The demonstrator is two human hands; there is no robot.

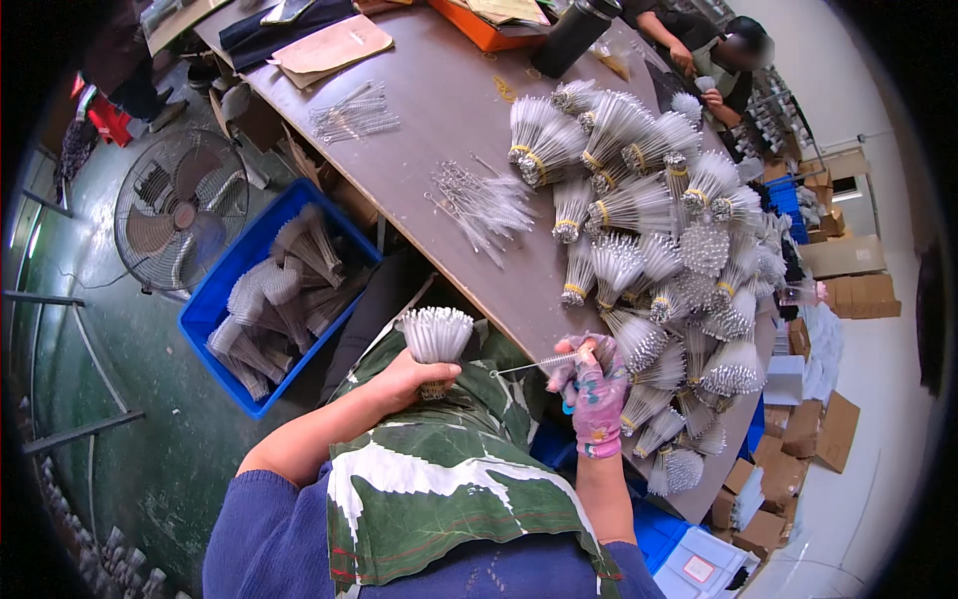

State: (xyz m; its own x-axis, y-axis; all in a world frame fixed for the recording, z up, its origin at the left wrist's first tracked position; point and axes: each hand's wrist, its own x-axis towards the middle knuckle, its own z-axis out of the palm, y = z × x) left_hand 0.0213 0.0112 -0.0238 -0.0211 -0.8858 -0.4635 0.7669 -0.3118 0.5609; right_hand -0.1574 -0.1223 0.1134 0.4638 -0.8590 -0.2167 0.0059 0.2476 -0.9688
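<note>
My left hand is wrapped round a bundle of white-bristled straw brushes over my lap, their tips pointing up. My right hand, in a pink patterned glove with bare fingertips, pinches a single straw brush. Its thin wire end, with a small loop, points left toward the bundle without touching it. Right of my gloved hand lies a big heap of banded brush bundles on the brown table. Loose brushes are scattered left of the heap, with a smaller group farther back.
A blue crate of brush bundles stands at the left, beside a floor fan. Along the far edge are a folded brown paper, an orange tray and a black bottle. Another person works at the far right.
</note>
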